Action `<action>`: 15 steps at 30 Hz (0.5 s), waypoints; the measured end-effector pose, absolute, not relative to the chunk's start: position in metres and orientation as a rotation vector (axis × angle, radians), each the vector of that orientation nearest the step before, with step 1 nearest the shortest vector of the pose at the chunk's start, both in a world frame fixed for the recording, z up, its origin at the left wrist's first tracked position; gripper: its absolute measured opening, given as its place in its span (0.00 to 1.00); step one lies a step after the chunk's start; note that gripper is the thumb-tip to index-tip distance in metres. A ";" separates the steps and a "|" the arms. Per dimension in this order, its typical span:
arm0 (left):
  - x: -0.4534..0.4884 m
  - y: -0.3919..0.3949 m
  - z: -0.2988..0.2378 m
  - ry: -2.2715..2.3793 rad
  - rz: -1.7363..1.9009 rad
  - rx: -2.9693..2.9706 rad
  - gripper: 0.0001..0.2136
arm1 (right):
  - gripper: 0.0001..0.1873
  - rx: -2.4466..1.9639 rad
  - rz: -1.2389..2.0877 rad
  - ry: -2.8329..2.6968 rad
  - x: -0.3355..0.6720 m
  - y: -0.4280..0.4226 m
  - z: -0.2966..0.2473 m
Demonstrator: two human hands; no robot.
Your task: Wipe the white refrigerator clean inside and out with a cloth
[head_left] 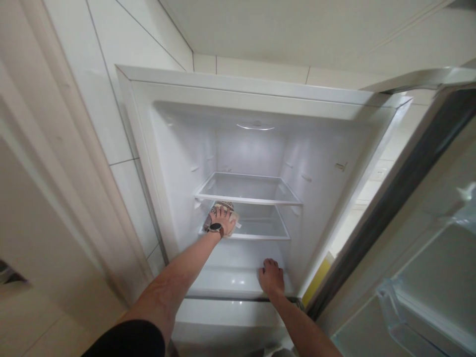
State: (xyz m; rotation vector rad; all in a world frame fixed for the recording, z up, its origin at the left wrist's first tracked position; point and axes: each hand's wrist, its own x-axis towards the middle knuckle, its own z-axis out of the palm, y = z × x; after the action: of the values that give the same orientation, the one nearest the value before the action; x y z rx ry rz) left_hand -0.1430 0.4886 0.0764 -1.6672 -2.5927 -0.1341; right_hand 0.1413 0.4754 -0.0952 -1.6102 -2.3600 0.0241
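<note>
My left hand [222, 220], with a round dark watch on its wrist, presses on a bunched patterned cloth [224, 204] at the left side of the lower glass shelf [260, 220] in a refrigerator. Its fingers are spread over the cloth, which sticks out around them. A small white tag-like strip shows to the right of the fingers. My right hand [271, 276] rests on the white floor [238, 277] of the compartment near its right front, fingers slightly bent and thumb apart. No object shows in it.
Above the cloth lies another glass shelf [245, 188]. The refrigerator door [372, 213] stands open on the right, with clear door bins [420, 322] and a yellow strip [316, 280] near its hinge side. A tiled wall [122, 198] and a pale wooden frame [70, 148] are on the left.
</note>
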 end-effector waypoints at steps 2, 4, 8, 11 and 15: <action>-0.143 0.490 0.076 -2.599 -0.132 -1.670 0.38 | 0.19 -1.615 0.042 -2.365 0.141 0.476 -0.095; -0.144 0.491 0.076 -2.595 -0.125 -1.673 0.38 | 0.19 -1.615 0.062 -2.373 0.141 0.476 -0.093; -0.145 0.493 0.073 -2.593 -0.128 -1.666 0.37 | 0.18 -1.632 0.082 -2.371 0.140 0.475 -0.089; -0.147 0.495 0.070 -2.585 -0.149 -1.659 0.37 | 0.18 -1.643 0.098 -2.368 0.140 0.474 -0.088; -0.150 0.499 0.066 -2.569 -0.155 -1.662 0.37 | 0.17 -1.626 0.083 -2.363 0.141 0.474 -0.089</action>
State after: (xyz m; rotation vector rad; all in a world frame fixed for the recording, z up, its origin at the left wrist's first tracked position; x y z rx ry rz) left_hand -0.1498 0.4987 0.0663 -1.6623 -2.5690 -0.1550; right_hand 0.1412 0.4740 -0.0889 -1.6259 -2.3626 0.0830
